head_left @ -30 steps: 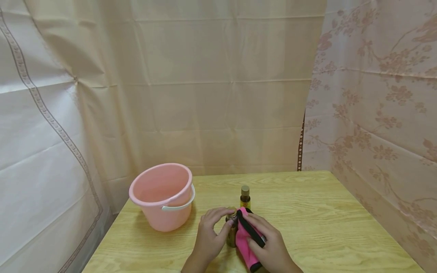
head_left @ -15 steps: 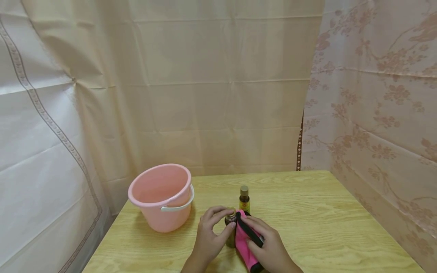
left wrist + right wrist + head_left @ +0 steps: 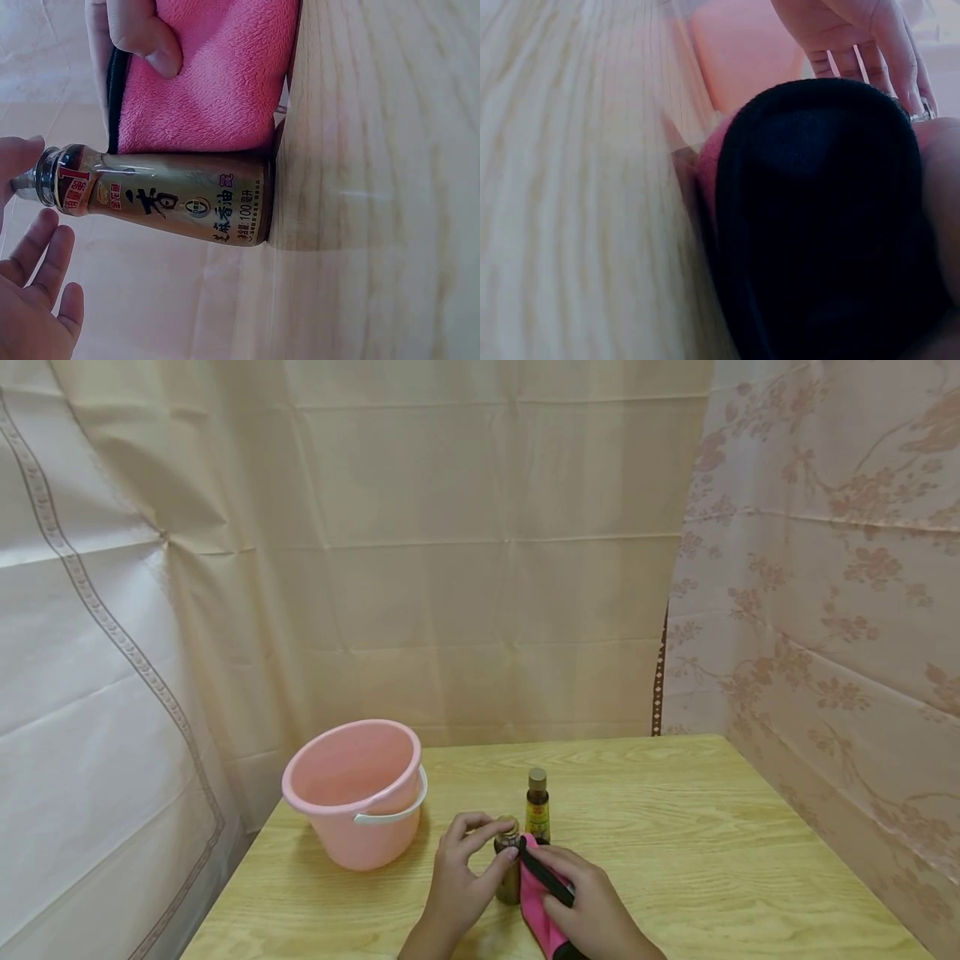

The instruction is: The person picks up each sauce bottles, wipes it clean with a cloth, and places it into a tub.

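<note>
On a yellow wood-grain table [image 3: 720, 835], we see a slim gold-and-brown glass bottle [image 3: 187, 199] standing upright: from the left, the nearer left hand [image 3: 461, 872] pinches its capped neck [image 3: 49, 180]; the right hand [image 3: 592, 893] grips a black-edged pink plush cloth [image 3: 214, 82] against its right side.

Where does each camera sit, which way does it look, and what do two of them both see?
Head: on the person's head, looking forward and down at the wooden table; left hand and right hand show.
Left wrist: on that wrist, picture turned sideways, facing the sesame oil bottle; the left hand and part of the right show.
Right wrist: sideways too, facing the pink cloth's black side; the left hand shows, plus blurry right-hand skin at the edge.
Shared: both wrist views show the cloth.
</note>
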Action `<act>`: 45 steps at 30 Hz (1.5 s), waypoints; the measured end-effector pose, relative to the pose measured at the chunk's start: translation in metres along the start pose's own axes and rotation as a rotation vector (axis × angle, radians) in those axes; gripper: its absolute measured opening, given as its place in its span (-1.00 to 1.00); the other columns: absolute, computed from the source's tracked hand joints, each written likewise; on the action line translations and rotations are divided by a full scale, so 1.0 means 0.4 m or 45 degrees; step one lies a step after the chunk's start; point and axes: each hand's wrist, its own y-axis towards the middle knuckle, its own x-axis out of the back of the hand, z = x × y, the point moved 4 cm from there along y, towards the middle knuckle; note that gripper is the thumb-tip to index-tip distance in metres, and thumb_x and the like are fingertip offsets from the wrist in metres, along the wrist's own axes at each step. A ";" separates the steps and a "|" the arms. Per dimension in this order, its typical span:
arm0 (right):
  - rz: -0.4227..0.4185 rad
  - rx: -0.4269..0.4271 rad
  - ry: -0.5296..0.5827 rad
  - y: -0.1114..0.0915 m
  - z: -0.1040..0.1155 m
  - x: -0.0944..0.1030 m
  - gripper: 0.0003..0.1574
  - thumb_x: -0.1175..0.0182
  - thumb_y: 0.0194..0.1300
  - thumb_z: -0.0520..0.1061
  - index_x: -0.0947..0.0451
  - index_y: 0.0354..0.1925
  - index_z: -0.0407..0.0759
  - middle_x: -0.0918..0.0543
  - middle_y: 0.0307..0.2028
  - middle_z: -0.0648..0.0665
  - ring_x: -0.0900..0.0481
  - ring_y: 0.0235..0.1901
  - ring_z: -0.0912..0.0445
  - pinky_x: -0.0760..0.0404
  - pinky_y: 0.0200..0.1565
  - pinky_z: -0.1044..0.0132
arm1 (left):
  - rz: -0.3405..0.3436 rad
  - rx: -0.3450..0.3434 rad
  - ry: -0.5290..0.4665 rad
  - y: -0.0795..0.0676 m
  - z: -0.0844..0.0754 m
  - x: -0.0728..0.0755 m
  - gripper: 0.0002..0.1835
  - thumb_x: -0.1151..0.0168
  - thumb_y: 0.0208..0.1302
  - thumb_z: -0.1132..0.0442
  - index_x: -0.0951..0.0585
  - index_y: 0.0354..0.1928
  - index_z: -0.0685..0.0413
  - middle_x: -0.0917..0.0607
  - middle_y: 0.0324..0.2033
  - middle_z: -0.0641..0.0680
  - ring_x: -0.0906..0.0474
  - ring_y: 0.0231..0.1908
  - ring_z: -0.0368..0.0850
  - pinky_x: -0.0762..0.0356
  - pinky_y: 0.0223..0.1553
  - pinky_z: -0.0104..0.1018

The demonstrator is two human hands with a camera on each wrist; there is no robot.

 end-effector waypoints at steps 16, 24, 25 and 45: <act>-0.012 -0.017 -0.010 0.000 0.009 0.003 -0.06 -0.35 0.09 -0.42 -0.55 0.33 0.31 -0.59 0.25 0.26 -0.60 0.22 0.14 -0.62 0.08 0.35 | -0.011 -0.005 0.070 0.000 0.002 0.000 -0.72 -0.43 0.34 0.08 -0.77 0.07 -0.27 -0.66 -0.03 -0.17 -0.60 0.00 -0.22 -0.45 0.02 -0.02; -0.085 -0.016 0.038 -0.002 0.016 0.012 -0.01 -0.35 0.06 -0.45 -0.54 0.32 0.36 -0.58 0.27 0.24 -0.60 0.23 0.14 -0.63 0.10 0.35 | -0.010 -0.029 0.076 0.002 -0.003 0.002 -0.73 -0.42 0.35 0.11 -0.77 0.08 -0.24 -0.68 -0.04 -0.15 -0.61 0.00 -0.19 -0.44 0.01 -0.05; -0.099 0.011 0.030 -0.002 0.017 0.013 0.00 -0.35 0.05 -0.46 -0.53 0.33 0.34 -0.58 0.27 0.23 -0.60 0.23 0.13 -0.64 0.11 0.34 | -0.011 -0.032 0.075 0.003 -0.003 0.002 -0.72 -0.42 0.35 0.11 -0.77 0.08 -0.23 -0.68 -0.04 -0.14 -0.62 0.00 -0.19 -0.43 0.00 -0.05; -0.246 0.280 0.032 -0.007 0.053 0.032 -0.04 -0.39 0.06 -0.49 -0.51 0.39 0.03 -0.59 0.31 -0.06 -0.60 0.26 0.05 -0.59 0.13 0.47 | -0.003 -0.071 0.061 0.004 0.000 0.000 -0.69 -0.39 0.38 0.17 -0.73 0.12 -0.23 -0.74 -0.01 -0.16 -0.68 0.02 -0.17 -0.40 -0.02 -0.08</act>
